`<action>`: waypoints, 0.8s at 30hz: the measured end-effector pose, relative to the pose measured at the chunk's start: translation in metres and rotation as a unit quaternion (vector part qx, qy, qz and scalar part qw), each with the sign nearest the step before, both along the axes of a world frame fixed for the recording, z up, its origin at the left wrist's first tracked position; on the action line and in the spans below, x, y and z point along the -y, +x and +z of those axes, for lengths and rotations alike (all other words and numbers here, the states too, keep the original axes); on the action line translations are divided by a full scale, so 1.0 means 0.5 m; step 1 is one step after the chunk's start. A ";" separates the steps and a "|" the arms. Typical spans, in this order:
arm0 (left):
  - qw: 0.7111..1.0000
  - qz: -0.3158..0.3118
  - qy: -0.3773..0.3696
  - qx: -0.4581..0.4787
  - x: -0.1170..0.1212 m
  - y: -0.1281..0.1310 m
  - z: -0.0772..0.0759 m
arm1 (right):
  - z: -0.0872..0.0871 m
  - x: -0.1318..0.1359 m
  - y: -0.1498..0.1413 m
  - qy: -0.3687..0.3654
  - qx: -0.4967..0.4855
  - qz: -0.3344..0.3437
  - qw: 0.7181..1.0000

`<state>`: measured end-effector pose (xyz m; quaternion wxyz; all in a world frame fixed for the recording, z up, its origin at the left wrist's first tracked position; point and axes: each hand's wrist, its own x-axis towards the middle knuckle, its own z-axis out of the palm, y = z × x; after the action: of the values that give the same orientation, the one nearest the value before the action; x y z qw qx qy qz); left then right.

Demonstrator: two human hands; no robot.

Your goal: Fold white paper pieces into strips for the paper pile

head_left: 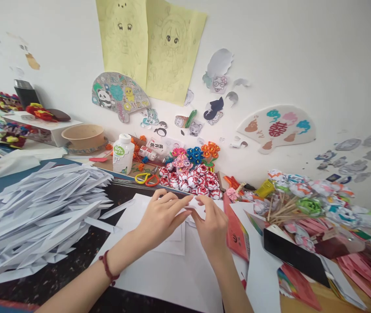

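Note:
A small piece of white paper [198, 208] is pinched at the fingertips of both hands, above the middle of the work surface. My left hand [162, 217], with a dark red bracelet on its wrist, holds the paper's left side between thumb and fingers. On the other side, my right hand [212, 224] grips it with thumb and bent forefinger. The fingers partly cover the paper, so its folds are hard to make out. Beneath the hands lie smaller white sheets [172, 247] on top of a large white sheet [159, 278].
Left is a big heap of folded white paper strips [41, 213]. Red-and-white paper flowers [198, 180], scissors [146, 179] and a white bottle [122, 154] stand behind. To the right are a red packet [236, 230], a black phone [294, 256], wooden sticks [285, 208] and more paper flowers.

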<state>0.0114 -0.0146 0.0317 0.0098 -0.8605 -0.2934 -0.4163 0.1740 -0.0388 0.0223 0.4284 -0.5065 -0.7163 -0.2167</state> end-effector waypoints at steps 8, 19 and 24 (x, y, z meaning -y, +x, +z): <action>0.992 0.085 -0.093 -0.016 -0.013 -0.010 0.008 | -0.008 -0.011 0.042 0.027 0.024 -0.059 0.998; 0.909 0.228 -0.154 -0.315 -0.024 -0.011 -0.057 | -0.007 -0.013 0.080 -0.295 0.018 -0.082 0.952; 0.905 0.234 -0.170 -0.311 -0.030 -0.008 -0.056 | -0.024 -0.024 0.055 -0.229 -0.011 -0.054 0.972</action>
<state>0.0075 0.0002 0.0039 0.0514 -0.8415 -0.5348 -0.0576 0.2017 -0.0266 0.0104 0.2970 -0.6310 -0.7138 -0.0641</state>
